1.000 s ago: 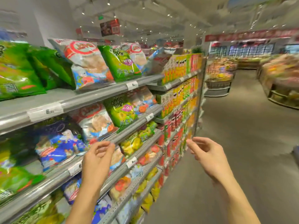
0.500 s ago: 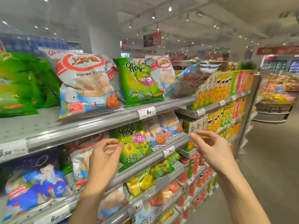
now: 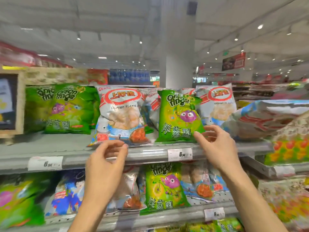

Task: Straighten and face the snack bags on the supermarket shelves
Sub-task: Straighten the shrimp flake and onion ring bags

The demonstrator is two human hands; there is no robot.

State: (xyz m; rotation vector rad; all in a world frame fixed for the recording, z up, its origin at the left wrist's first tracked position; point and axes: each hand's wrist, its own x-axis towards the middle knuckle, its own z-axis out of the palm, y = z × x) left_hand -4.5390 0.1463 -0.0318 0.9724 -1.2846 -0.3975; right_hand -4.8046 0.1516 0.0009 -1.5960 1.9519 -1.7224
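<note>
Upright green foil onion-rings bag (image 3: 179, 116) on grey metal top shelf (image 3: 150, 154), beside white shrimp-flake bag (image 3: 120, 116); right hand (image 3: 215, 146) fingertips touching its lower corner, left hand (image 3: 107, 164) loosely curled, holding nothing.

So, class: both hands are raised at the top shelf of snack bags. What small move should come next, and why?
Probably the right hand closes its grip on the lower right corner of the green onion-rings bag and turns it square. That bag stands tilted, the fingertips are at its corner, and neither hand holds anything yet; the left hand hangs below the white shrimp-flakes bag.
</note>
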